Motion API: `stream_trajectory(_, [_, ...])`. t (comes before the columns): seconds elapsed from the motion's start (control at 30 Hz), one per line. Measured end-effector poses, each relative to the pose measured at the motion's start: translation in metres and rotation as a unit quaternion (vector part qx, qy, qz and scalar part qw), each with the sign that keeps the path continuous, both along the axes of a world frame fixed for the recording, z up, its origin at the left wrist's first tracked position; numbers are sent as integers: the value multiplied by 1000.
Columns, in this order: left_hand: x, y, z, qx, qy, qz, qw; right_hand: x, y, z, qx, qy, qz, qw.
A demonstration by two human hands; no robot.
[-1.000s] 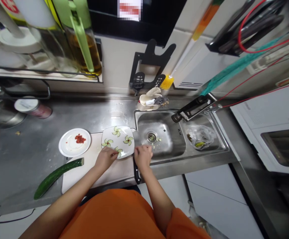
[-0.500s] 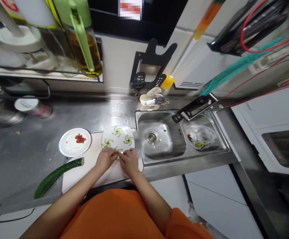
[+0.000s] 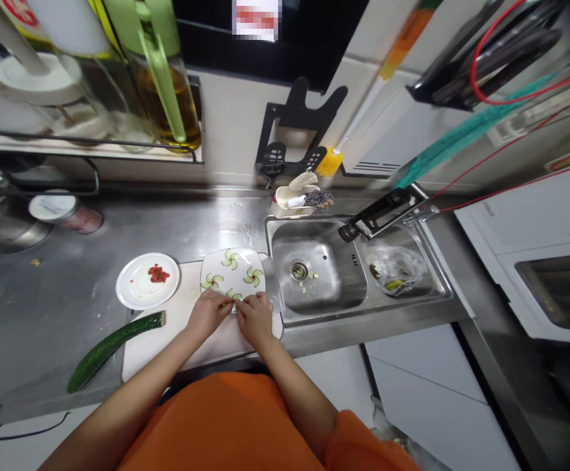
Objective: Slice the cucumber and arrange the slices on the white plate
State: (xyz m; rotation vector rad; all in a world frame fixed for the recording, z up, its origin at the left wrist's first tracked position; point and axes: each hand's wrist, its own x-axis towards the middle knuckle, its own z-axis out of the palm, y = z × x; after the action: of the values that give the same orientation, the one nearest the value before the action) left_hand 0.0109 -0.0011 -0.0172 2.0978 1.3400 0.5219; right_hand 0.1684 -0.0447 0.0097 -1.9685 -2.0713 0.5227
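Note:
Both hands meet at the near rim of a white square plate [image 3: 240, 269], which lies on a pale cutting board [image 3: 157, 356]. My left hand [image 3: 210, 313] comes in from the left, its fingers closed in a pinch over thin cucumber slices [image 3: 234, 295]. From the right, my right hand [image 3: 256, 318] pinches at the same spot, fingertips almost touching the left ones. The fingers partly hide these slices. Other cucumber slices on the plate form curved pinwheels, some with a small red centre. A whole-looking cucumber [image 3: 113, 347], cut at one end, rests partly on the board.
Left of the square plate, a round white plate [image 3: 135, 288] holds chopped red bits [image 3: 158, 273]. A double sink [image 3: 314, 307] with a black faucet [image 3: 370, 216] stands to the right. A lidded can [image 3: 83, 218] and an oil bottle [image 3: 167, 98] on a rack are at the back left.
Almost nothing differs; my fingertips shift very slightly over the slices at the plate's near rim. The plates and the cucumber stay in place.

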Motion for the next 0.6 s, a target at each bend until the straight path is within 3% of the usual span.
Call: stream_trajectory(0.6, [-9, -2, 11, 29, -4, 34, 999, 13, -2, 2, 5, -3, -38, 999])
